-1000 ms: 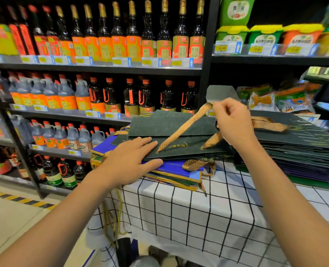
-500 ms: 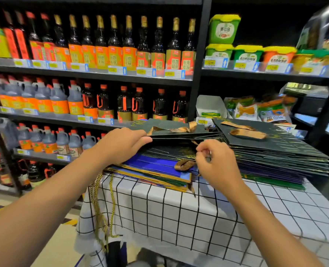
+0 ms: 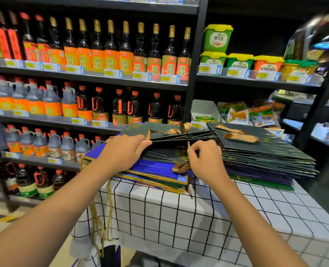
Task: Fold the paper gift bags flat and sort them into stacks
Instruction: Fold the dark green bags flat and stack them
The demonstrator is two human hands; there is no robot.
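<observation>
At frame centre, the left hand [image 3: 124, 151] is gripping the dark green gift bag [image 3: 160, 132] edge; the right hand [image 3: 206, 160] is pinching a gold ribbon handle [image 3: 188, 146].

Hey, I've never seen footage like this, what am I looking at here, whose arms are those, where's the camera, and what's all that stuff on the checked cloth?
There is no machine here. The camera sits on a person's head, looking forward and down, so the two bare arms are their own.

They stand at a table with a checked cloth in a shop aisle, with shelves of sauce bottles behind.

On the cloth lie two piles of flattened paper gift bags: a mixed blue and green pile nearer the left, and a taller dark green stack on the right.

The left hand grips the edge of the top dark green bag, lifting it a little. The right hand pinches a gold ribbon handle with curled fingers.
</observation>
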